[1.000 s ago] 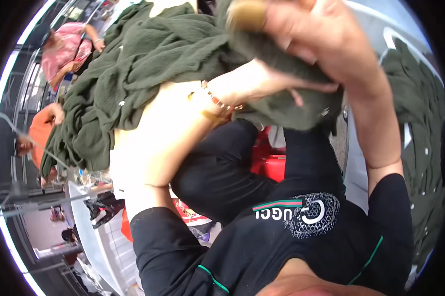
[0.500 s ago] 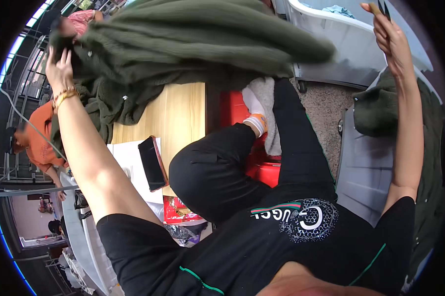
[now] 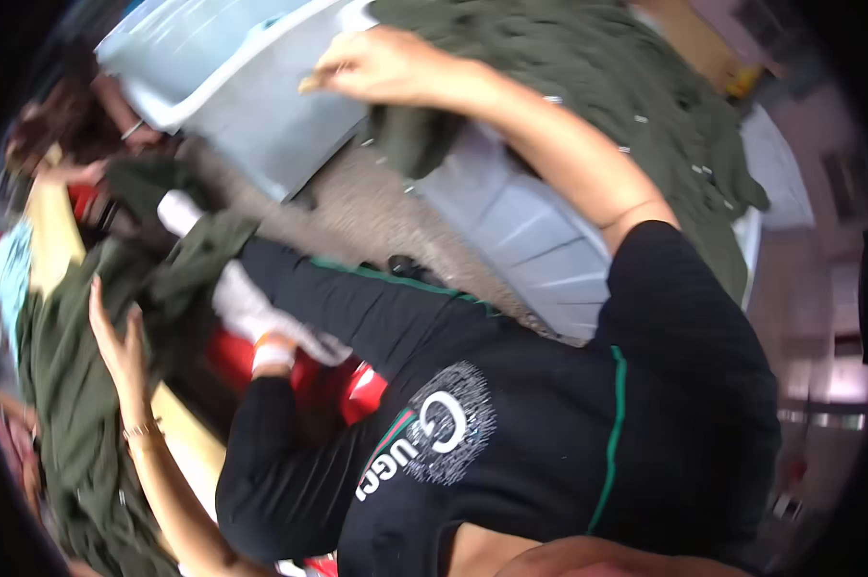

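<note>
Over the wooden table on the left lies a dark green fleecy garment [image 3: 69, 404], spread loosely and hanging toward my leg. My left hand [image 3: 119, 351] rests against it with the fingers stretched out and the thumb apart, gripping nothing. High in the middle, my right hand [image 3: 381, 67] is closed, with a yellowish cover [image 3: 310, 85] on a fingertip. The black pointed thread snips seen in it half a second ago are hidden or blurred now. Beneath my right forearm is a pile of dark green garments [image 3: 588, 106] with small white tags.
The pile lies over a grey plastic bin [image 3: 520, 231]; another grey bin [image 3: 261, 125] stands farther off. A co-worker's arm [image 3: 74, 175] reaches in at the far left by the wooden table [image 3: 54, 226]. Light blue cloth [image 3: 9, 279] lies at the left rim. Something red [image 3: 237, 358] is under my foot.
My view has swung to the right. The green garment, spread in the air before, now lies down on the table. My right hand has come inward over the bins.
</note>
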`<action>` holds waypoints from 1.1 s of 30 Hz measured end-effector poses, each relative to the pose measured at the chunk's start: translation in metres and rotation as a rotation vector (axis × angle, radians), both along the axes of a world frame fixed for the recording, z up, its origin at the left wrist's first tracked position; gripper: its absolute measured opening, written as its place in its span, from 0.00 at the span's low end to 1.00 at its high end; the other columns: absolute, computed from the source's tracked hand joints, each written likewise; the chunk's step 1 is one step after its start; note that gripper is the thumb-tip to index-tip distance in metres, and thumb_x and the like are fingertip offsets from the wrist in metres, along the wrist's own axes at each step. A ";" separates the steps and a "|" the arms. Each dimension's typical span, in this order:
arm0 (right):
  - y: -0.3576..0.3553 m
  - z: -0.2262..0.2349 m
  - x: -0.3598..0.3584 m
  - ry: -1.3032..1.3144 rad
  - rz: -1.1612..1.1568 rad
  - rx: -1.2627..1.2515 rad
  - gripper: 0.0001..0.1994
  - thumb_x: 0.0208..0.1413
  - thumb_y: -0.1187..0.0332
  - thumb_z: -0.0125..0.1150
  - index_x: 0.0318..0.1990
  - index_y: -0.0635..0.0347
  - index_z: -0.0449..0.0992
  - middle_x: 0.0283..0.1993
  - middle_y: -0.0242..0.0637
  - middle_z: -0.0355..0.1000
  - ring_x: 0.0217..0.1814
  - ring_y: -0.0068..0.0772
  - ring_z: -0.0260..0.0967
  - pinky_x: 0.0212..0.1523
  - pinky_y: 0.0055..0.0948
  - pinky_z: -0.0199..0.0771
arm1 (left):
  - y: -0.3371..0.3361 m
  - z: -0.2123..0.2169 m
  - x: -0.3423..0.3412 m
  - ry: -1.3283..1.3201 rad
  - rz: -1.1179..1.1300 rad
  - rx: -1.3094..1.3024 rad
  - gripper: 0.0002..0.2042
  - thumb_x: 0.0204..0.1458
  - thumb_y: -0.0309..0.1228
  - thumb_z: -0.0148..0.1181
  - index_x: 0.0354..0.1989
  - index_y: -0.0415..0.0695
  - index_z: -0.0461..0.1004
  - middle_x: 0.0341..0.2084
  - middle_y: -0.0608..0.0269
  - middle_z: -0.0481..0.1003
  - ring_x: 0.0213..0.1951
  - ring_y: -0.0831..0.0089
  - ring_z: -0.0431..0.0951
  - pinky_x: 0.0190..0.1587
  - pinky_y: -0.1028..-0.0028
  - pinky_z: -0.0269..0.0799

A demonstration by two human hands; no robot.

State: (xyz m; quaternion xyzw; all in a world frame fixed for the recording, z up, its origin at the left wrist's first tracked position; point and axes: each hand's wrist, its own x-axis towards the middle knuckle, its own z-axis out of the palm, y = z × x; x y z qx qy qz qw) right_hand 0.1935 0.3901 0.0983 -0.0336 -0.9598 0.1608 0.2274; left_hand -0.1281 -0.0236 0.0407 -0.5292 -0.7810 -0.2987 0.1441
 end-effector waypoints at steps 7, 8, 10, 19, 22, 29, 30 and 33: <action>0.073 -0.004 0.133 -0.199 -0.876 0.381 0.34 0.48 0.38 0.65 0.56 0.51 0.77 0.51 0.40 0.72 0.57 0.42 0.72 0.52 0.38 0.76 | 0.056 -0.039 0.126 -0.060 -0.235 -0.369 0.44 0.40 0.14 0.66 0.70 0.46 0.56 0.71 0.45 0.50 0.70 0.44 0.54 0.70 0.58 0.54; 0.082 0.000 0.150 -0.230 -0.940 0.273 0.36 0.46 0.37 0.66 0.56 0.54 0.77 0.49 0.42 0.73 0.56 0.42 0.73 0.53 0.37 0.75 | 0.051 -0.041 0.128 -0.087 -0.236 -0.392 0.44 0.39 0.14 0.66 0.70 0.47 0.56 0.71 0.45 0.50 0.70 0.45 0.54 0.70 0.58 0.55; 0.112 -0.001 0.192 -0.162 -0.969 0.090 0.37 0.47 0.37 0.66 0.56 0.60 0.77 0.42 0.42 0.76 0.48 0.38 0.75 0.48 0.33 0.75 | 0.043 -0.046 0.125 -0.145 -0.264 -0.378 0.46 0.37 0.14 0.68 0.70 0.47 0.56 0.71 0.45 0.51 0.69 0.46 0.56 0.69 0.59 0.57; 0.105 -0.019 0.286 0.092 -0.976 -0.145 0.33 0.50 0.47 0.70 0.58 0.61 0.76 0.43 0.34 0.77 0.32 0.24 0.73 0.32 0.22 0.73 | 0.045 -0.067 0.126 -0.198 -0.266 -0.438 0.47 0.37 0.19 0.73 0.70 0.47 0.56 0.69 0.42 0.54 0.68 0.44 0.57 0.68 0.59 0.59; 0.108 -0.013 0.319 -0.007 -1.317 0.106 0.47 0.39 0.38 0.74 0.65 0.56 0.69 0.67 0.47 0.64 0.63 0.44 0.67 0.62 0.40 0.68 | 0.041 -0.068 0.131 -0.047 -0.265 -0.549 0.49 0.35 0.19 0.73 0.71 0.46 0.55 0.69 0.41 0.53 0.68 0.44 0.57 0.69 0.58 0.58; 0.138 -0.032 0.401 -0.024 -1.418 -0.443 0.45 0.37 0.39 0.75 0.58 0.67 0.74 0.39 0.42 0.78 0.25 0.25 0.72 0.31 0.25 0.73 | 0.054 -0.049 0.145 -0.008 -0.265 -0.562 0.50 0.34 0.20 0.74 0.71 0.47 0.55 0.69 0.42 0.54 0.67 0.43 0.59 0.68 0.58 0.59; 0.138 -0.033 0.405 -0.021 -1.413 -0.443 0.45 0.37 0.39 0.75 0.58 0.67 0.74 0.39 0.42 0.78 0.25 0.25 0.72 0.31 0.25 0.73 | 0.055 -0.048 0.145 -0.006 -0.261 -0.559 0.50 0.34 0.20 0.74 0.71 0.47 0.55 0.69 0.42 0.54 0.67 0.43 0.59 0.68 0.58 0.59; 0.132 -0.037 0.404 -0.033 -1.272 -0.559 0.26 0.42 0.48 0.77 0.37 0.62 0.79 0.21 0.28 0.70 0.12 0.16 0.54 0.17 0.22 0.55 | 0.057 -0.047 0.140 -0.005 -0.282 -0.568 0.50 0.34 0.21 0.75 0.71 0.47 0.55 0.68 0.41 0.55 0.67 0.43 0.59 0.68 0.58 0.60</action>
